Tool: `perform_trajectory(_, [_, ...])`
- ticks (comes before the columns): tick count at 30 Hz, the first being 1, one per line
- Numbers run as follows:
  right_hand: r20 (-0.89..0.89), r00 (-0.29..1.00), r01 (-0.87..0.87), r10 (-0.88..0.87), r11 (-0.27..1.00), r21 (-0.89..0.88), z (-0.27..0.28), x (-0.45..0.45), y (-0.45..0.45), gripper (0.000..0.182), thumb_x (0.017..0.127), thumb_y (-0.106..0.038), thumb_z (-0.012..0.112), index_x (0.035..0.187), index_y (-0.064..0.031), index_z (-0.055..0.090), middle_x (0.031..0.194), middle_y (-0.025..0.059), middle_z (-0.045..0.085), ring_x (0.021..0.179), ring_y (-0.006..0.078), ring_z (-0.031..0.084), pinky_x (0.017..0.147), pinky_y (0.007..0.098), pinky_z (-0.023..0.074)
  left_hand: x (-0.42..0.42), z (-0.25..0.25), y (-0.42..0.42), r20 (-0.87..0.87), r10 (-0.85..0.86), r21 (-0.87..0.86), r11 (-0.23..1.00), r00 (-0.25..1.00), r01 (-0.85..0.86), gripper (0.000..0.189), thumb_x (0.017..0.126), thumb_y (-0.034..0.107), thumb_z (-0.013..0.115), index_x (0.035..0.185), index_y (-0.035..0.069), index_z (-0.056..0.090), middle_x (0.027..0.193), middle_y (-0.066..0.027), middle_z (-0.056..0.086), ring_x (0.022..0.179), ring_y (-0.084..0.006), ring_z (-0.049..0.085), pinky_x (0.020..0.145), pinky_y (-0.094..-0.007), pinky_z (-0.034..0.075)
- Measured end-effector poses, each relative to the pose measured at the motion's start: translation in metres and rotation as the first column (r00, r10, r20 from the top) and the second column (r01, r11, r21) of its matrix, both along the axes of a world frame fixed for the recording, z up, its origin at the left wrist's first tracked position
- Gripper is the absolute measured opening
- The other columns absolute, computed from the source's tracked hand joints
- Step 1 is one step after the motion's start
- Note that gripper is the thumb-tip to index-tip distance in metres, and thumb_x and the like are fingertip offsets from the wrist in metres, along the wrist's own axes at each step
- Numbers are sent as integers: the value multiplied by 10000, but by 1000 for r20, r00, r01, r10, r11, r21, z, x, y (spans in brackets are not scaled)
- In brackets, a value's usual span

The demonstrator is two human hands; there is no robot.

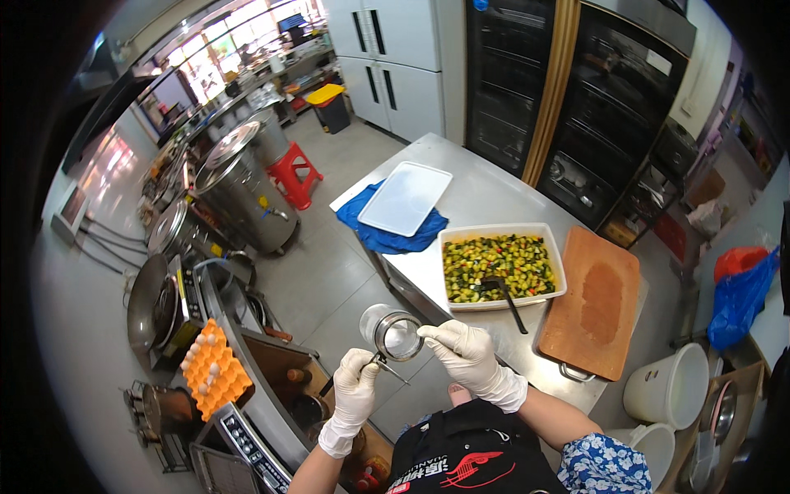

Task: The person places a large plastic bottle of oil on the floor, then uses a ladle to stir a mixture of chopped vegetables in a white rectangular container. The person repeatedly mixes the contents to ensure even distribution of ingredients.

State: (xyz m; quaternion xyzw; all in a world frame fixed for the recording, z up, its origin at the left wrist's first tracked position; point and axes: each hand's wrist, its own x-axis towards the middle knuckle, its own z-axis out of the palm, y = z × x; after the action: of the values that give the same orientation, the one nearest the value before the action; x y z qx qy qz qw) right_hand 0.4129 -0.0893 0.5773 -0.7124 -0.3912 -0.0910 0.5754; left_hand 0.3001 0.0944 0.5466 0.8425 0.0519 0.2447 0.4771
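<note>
Both of my hands wear white gloves and hold a clear glass jar (376,325) with a metal rim, tilted in front of my apron. My left hand (356,389) grips the jar's metal clasp at the lower left, and a thin metal piece sticks out beside it. My right hand (472,361) pinches the right side of the rim. Beyond, on the steel table, a white plastic tub (558,272) holds chopped green and yellow vegetables with red bits; a black-handled utensil (513,309) rests in it, its handle over the near wall.
A wooden cutting board (571,284) lies right of the tub. A white lid (404,197) rests on a blue cloth (389,244) at the table's left. An orange egg tray (231,376) stands left, beside a wok (145,309). White buckets (666,383) stand at lower right.
</note>
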Motion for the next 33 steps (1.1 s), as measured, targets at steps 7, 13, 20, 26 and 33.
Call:
perform_trajectory(7, [-570, 816, 202, -94, 971, 129, -36, 12, -13, 134, 857, -35, 615, 971, -10, 680, 670, 11, 593, 534, 60, 510, 484, 204, 407, 45, 12, -34, -32, -57, 123, 991, 998, 60, 95, 793, 49, 651, 797, 5, 567, 743, -98, 551, 683, -260, 534, 646, -333, 435])
perform_trajectory(13, [-909, 406, 330, 94, 913, 242, -29, 29, -20, 163, 908, -117, 572, 967, -10, 680, 690, 2, 597, 509, 53, 519, 467, 180, 432, 65, 8, -36, -74, -45, 152, 987, 996, 56, 80, 784, 21, 646, 789, -3, 570, 726, -107, 548, 678, -261, 534, 635, -329, 432])
perform_trajectory(20, [-909, 391, 392, 143, 868, 305, -27, 58, -39, 190, 906, -106, 560, 935, 58, 651, 654, 35, 594, 489, 71, 519, 443, 196, 435, 80, -4, -29, -114, 35, 38, 999, 993, -31, 73, 815, 30, 643, 808, -12, 583, 727, -86, 546, 673, -214, 522, 645, -302, 424])
perform_trajectory(26, [-869, 493, 508, -27, 820, 263, -18, 99, -85, 190, 904, -97, 552, 984, 49, 644, 654, 20, 587, 500, 57, 513, 455, 186, 434, 77, -15, -19, -149, 122, -32, 991, 981, -128, 67, 818, 14, 632, 832, -25, 580, 776, -81, 558, 722, -199, 526, 679, -291, 424])
perform_trajectory(33, [-808, 546, 604, -222, 772, 196, -53, 153, -107, 165, 901, -91, 558, 971, 13, 664, 664, 14, 579, 505, 54, 500, 446, 195, 416, 70, -14, -13, -129, 155, -48, 986, 979, -163, 71, 828, 13, 615, 810, -24, 558, 757, -68, 526, 710, -189, 494, 669, -284, 402])
